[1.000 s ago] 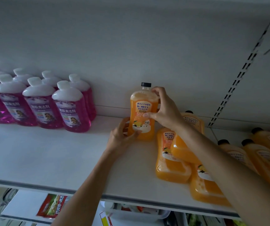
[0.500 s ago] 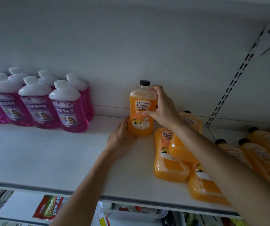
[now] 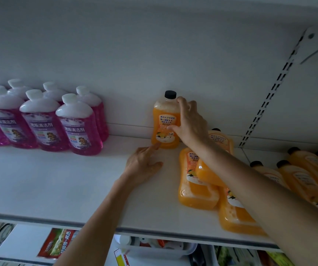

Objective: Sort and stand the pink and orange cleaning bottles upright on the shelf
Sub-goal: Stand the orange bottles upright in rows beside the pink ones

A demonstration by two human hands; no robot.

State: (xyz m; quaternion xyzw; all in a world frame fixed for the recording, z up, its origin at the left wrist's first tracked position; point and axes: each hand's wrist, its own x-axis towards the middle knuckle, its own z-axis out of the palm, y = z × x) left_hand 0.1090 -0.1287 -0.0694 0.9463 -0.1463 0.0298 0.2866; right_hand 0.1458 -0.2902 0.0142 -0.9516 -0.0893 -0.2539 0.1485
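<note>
Where the shelf meets the back wall [image 3: 154,54], 1 orange bottle [image 3: 165,131] stands upright, its long axis vertical, its black cap [image 3: 170,94] uppermost and its label facing outward. The right hand [image 3: 190,121] holds this bottle from its right side: the fingers wrap the shoulder just below the cap and the thumb presses on the label. The left hand [image 3: 144,164] lies flat on the shelf [image 3: 58,189], fingers straight and holding nothing, with the index fingertip at the bottle's base; contact there cannot be confirmed. The bottle sits ahead of both hands, the right hand on it, the left low and to its front-left. Just right of the standing bottle, beneath the right forearm, lies a pile of orange bottles [image 3: 198,189], at least 3 of them, flat on their sides with long axes running front to back and caps toward the wall. Further orange bottles [image 3: 298,177] lie tilted at the far right, below the slotted rail [image 3: 269,96]. Well apart on the left, the pink bottles [image 3: 77,127] stand upright in a tight group. Assessment: the pink side appears complete, while the orange side has 1 bottle stood and the rest outstanding. The right hand is nearer the pile, so the next pick would fall to it, with each bottle needing a quarter turn to vertical. Food packets [image 3: 58,242] occupy the level below.
</note>
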